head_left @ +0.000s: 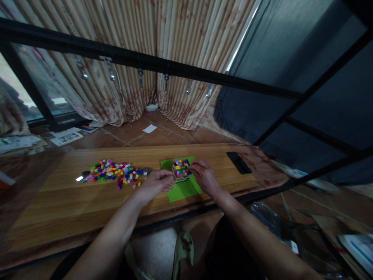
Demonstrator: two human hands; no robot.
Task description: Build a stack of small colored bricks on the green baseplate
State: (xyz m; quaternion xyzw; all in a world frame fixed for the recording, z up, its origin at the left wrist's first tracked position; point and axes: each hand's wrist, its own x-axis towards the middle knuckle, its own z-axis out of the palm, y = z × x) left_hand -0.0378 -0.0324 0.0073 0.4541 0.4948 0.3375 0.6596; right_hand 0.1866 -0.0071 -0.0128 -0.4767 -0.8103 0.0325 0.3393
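Observation:
A small boxy structure of multicoloured toy bricks [181,169] stands on a green studded baseplate [184,191]. At its left side is my left hand [157,182], with thumb and fingers drawn together and the tips by the near left corner. My right hand [204,174] is pinched at the structure's right edge. Anything between the fingers of either hand is too small or hidden to make out. Left of the baseplate, a spread-out pile of loose toy bricks [116,171] lies on the wooden table [87,206].
A black phone [239,162] lies at the table's right end. Dark metal bars [186,73] with hanging clips cross beyond the table, before striped curtains [125,77]. A white paper [149,128] and a printed booklet [66,138] lie on the tiled floor.

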